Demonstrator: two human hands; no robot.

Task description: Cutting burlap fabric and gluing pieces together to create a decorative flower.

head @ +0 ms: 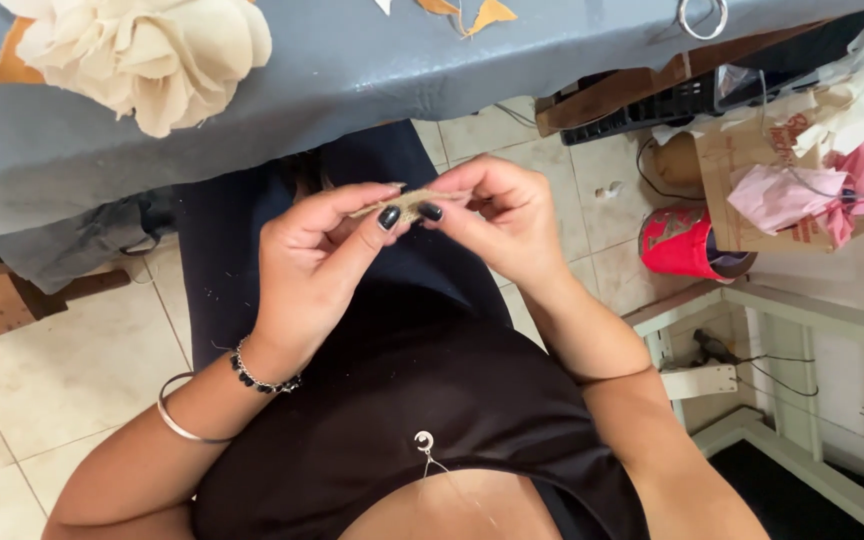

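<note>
Below a grey-draped table (352, 70), left hand (317, 265) and right hand (507, 215), each grip pinching a small burlap piece (407, 203).

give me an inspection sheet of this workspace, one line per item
surface: grey cloth-covered table at the top, its edge above the person's lap
job's things: small tan burlap-like piece pinched between both hands
clutter: cream fabric flower, orange scraps and metal ring on the table
grippers: left hand and right hand each with a grip shut on the piece
cables: dark cords by the white frame at right
surroundings: tiled floor, red cylinder container, brown paper bag with pink tissue
</note>
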